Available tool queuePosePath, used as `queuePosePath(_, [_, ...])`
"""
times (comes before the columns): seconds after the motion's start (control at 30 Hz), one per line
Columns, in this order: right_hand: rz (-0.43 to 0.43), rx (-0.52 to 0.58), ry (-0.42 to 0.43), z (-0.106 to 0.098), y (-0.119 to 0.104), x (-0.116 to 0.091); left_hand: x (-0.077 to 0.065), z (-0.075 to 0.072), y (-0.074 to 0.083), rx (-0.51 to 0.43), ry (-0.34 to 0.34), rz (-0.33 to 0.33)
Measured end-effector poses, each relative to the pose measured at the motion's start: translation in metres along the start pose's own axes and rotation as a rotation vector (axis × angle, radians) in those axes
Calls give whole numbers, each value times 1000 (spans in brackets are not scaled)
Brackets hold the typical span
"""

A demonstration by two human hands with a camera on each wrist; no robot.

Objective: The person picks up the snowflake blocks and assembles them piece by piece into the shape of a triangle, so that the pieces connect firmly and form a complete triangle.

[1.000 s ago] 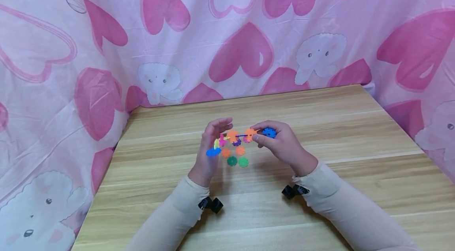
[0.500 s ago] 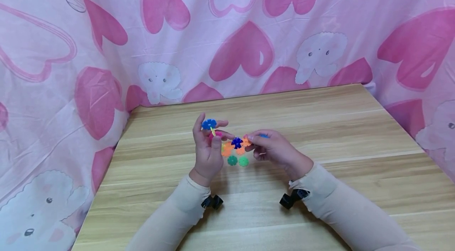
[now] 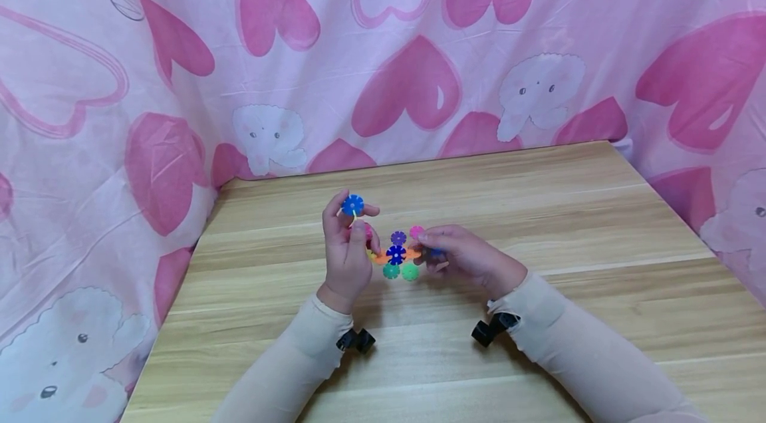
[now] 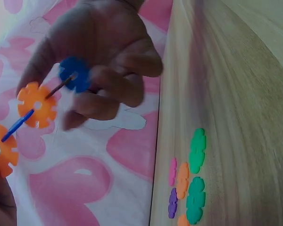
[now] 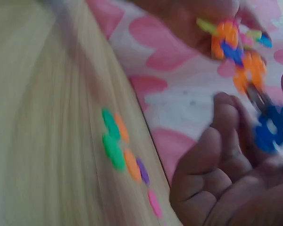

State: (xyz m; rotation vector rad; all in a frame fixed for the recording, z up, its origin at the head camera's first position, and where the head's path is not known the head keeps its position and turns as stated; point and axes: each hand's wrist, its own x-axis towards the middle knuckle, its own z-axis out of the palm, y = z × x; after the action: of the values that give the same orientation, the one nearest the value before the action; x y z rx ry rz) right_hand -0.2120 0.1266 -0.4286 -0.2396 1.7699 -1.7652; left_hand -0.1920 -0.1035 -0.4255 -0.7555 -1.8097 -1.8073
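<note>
Your left hand [image 3: 347, 267] pinches the chain of notched discs [image 3: 396, 255] toward one end, above the table [image 3: 538, 210]; your right hand [image 3: 473, 253] is loosely curled beside the blue end disc [image 4: 74, 74], and whether it grips anything cannot be confirmed. Joining is judged well advanced, with blue and orange discs already interlocked in line. Found loose on the table: a pink disc [image 3: 417, 231], a purple disc [image 3: 398, 237], two green discs [image 4: 197, 150] and two orange discs [image 4: 183, 181], apparently left to add if they belong.
</note>
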Motion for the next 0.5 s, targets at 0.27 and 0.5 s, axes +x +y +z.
queuePosePath(0.27, [32, -317, 46, -11, 10, 8, 1, 1, 6, -47, -92, -197])
queuePosePath(0.5, [58, -515, -45, -8, 18, 12, -1, 2, 8, -67, -199, -255])
